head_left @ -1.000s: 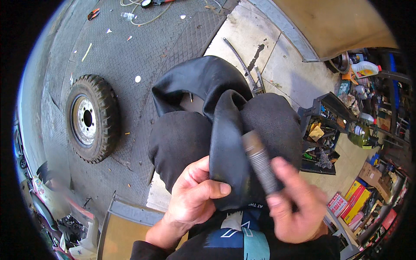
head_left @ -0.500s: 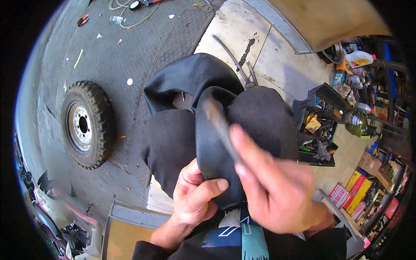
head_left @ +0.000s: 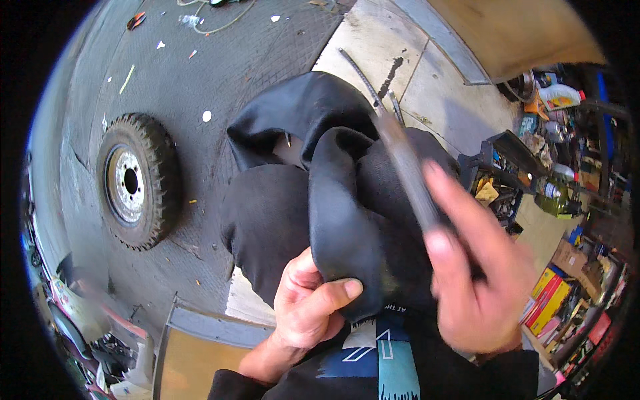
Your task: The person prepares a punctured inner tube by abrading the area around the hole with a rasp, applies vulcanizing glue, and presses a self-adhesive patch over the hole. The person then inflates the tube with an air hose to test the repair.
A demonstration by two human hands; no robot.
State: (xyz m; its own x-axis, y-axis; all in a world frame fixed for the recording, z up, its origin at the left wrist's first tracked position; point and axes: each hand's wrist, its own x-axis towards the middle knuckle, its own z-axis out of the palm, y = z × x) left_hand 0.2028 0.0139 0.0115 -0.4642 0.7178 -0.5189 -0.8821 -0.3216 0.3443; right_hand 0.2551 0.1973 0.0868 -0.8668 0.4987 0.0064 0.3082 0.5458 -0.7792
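Draped over my knees is a black rubber inner tube, limp and folded, with a valve stem showing at its far loop. My left hand grips the near fold of the tube, thumb pressed flat on top and fingers underneath. In my right hand is a long grey file, smeared by motion, its tip pointing away to the upper left. The file is held to the right of the tube's near fold, over my right thigh. A dull, scuffed-looking patch shows on the rubber near my left thumb.
A knobbly tyre on a silver wheel stands on the dark mat at left. To the right are an open black toolbox and crowded shelves. Two tyre levers lie on the pale floor ahead. A tan panel is at lower left.
My right hand has swung the file to the right, off the near fold of the inner tube. My left hand keeps its hold, and the whole view has shifted slightly.
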